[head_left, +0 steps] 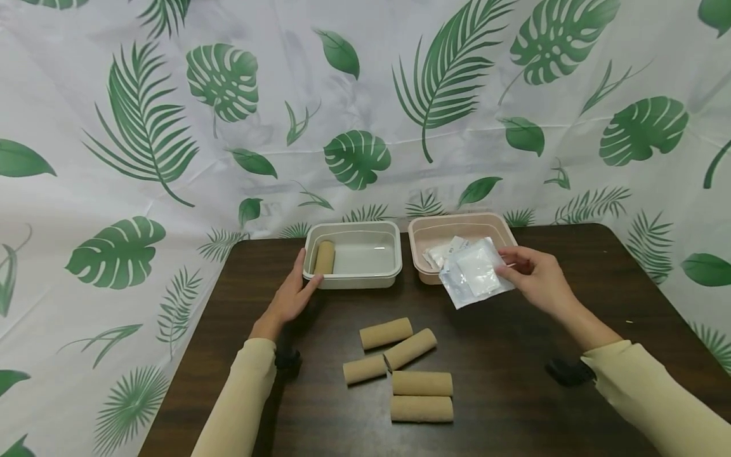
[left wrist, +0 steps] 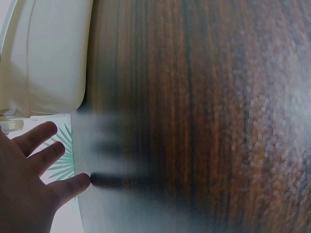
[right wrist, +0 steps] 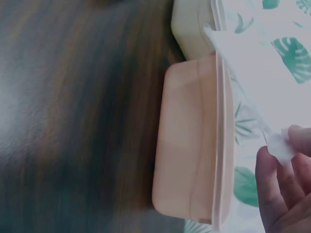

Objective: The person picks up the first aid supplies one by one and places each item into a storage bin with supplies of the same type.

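My left hand (head_left: 292, 293) rests at the near left corner of a pale grey plastic container (head_left: 355, 280), thumb by the front rim and fingers along its left side. In the left wrist view several of its fingers (left wrist: 44, 155) look fairly straight and spread. Inside that container one brown cardboard tube (head_left: 325, 258) lies against the left wall. My right hand (head_left: 537, 276) pinches the edge of a flat white and clear plastic packet (head_left: 478, 271) between thumb and fingers. The packet is held above the front of a pink plastic container (head_left: 464, 223), where smaller white packets (head_left: 438, 254) lie.
Several cardboard tubes (head_left: 421, 409) lie loose on the dark wooden table (head_left: 514, 381) in front of the containers. Behind the table hangs a white curtain (head_left: 297, 82) with green leaf prints. Dark straps (head_left: 570, 372) show at both wrists.
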The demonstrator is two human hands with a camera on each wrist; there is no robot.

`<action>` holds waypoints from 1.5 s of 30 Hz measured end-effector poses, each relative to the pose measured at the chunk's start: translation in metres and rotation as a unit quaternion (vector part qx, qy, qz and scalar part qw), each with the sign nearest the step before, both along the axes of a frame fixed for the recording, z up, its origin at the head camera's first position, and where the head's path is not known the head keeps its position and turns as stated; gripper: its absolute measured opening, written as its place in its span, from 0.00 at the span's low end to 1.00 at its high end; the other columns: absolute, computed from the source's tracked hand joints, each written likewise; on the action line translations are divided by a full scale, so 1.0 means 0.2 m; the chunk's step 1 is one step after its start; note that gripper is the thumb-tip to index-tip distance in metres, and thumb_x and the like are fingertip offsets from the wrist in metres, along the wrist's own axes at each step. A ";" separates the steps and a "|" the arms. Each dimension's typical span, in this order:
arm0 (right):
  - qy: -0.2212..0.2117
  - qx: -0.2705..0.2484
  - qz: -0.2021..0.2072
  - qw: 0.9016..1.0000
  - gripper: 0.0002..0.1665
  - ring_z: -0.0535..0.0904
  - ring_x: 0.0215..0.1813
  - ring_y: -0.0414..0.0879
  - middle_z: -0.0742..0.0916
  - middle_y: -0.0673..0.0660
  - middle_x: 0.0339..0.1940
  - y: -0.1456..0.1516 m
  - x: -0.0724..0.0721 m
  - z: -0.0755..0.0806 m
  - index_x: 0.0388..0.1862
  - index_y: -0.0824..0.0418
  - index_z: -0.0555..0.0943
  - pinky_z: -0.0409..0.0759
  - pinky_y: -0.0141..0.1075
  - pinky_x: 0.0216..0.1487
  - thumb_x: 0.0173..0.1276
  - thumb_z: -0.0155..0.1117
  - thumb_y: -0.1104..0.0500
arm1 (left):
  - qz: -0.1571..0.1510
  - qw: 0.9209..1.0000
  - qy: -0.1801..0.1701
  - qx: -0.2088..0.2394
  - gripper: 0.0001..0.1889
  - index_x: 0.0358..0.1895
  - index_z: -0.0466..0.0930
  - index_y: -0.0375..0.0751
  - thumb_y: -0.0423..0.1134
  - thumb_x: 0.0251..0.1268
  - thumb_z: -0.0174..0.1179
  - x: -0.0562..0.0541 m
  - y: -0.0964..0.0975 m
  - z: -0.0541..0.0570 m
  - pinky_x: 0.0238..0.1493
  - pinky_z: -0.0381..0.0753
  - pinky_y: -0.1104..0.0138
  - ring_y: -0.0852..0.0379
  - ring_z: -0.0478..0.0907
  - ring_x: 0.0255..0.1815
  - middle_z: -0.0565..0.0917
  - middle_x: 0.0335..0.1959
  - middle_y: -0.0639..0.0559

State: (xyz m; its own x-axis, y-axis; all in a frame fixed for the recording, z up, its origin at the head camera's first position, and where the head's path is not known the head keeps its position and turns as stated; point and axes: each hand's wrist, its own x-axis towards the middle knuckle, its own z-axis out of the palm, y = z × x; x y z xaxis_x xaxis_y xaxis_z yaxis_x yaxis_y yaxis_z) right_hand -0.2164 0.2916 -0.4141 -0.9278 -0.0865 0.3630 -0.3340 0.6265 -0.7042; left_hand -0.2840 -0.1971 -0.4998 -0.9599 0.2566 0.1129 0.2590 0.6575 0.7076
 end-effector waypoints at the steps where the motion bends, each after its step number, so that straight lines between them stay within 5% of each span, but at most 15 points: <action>1: -0.006 -0.009 -0.009 1.000 0.20 0.78 0.34 0.32 0.87 0.65 0.39 0.00 -0.02 0.00 0.54 0.70 0.82 0.75 0.22 0.32 0.63 0.70 0.67 | -0.001 1.000 0.001 0.000 0.43 0.80 0.32 0.48 0.59 0.76 0.47 0.00 0.00 0.00 0.72 0.51 0.47 0.45 0.48 0.77 0.43 0.80 0.46; 7: -0.081 -0.075 -0.062 0.992 0.25 0.77 0.36 0.32 0.85 0.68 0.47 -0.01 -0.10 0.00 0.61 0.70 0.77 0.78 0.26 0.31 0.68 0.67 0.61 | -0.002 1.000 0.000 0.000 0.43 0.80 0.31 0.48 0.60 0.75 0.46 0.00 0.00 0.01 0.72 0.51 0.47 0.45 0.48 0.77 0.43 0.80 0.46; 16: -0.130 -0.158 -0.103 0.973 0.26 0.79 0.33 0.34 0.85 0.50 0.39 -0.02 -0.19 -0.04 0.63 0.70 0.75 0.82 0.34 0.30 0.68 0.67 0.61 | -0.002 1.000 0.002 0.000 0.43 0.80 0.31 0.49 0.59 0.75 0.46 0.00 0.00 0.02 0.72 0.51 0.46 0.44 0.49 0.77 0.43 0.80 0.46; 26: -0.136 -0.136 -0.129 0.973 0.26 0.77 0.37 0.37 0.83 0.67 0.51 -0.05 -0.26 -0.07 0.65 0.67 0.75 0.80 0.28 0.30 0.70 0.65 0.60 | 0.001 1.000 0.002 0.002 0.42 0.80 0.32 0.48 0.56 0.76 0.47 0.00 0.00 0.01 0.72 0.52 0.47 0.44 0.49 0.77 0.43 0.80 0.46; 45: -0.080 -0.087 -0.108 0.987 0.23 0.77 0.32 0.30 0.85 0.69 0.48 -0.10 -0.30 -0.10 0.61 0.69 0.78 0.78 0.27 0.24 0.67 0.66 0.67 | 0.006 1.000 -0.003 0.000 0.43 0.80 0.32 0.49 0.59 0.75 0.47 0.00 0.01 0.00 0.71 0.52 0.45 0.43 0.50 0.77 0.44 0.80 0.45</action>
State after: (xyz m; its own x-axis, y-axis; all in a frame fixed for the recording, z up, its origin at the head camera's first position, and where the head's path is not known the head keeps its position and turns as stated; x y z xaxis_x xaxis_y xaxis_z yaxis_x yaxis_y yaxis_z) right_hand -0.2762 0.2707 -0.4335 -0.9643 0.1699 0.2030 -0.0825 0.5358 -0.8403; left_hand -0.2831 -0.1947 -0.4996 -0.9635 0.2450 0.1081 0.2475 0.6604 0.7089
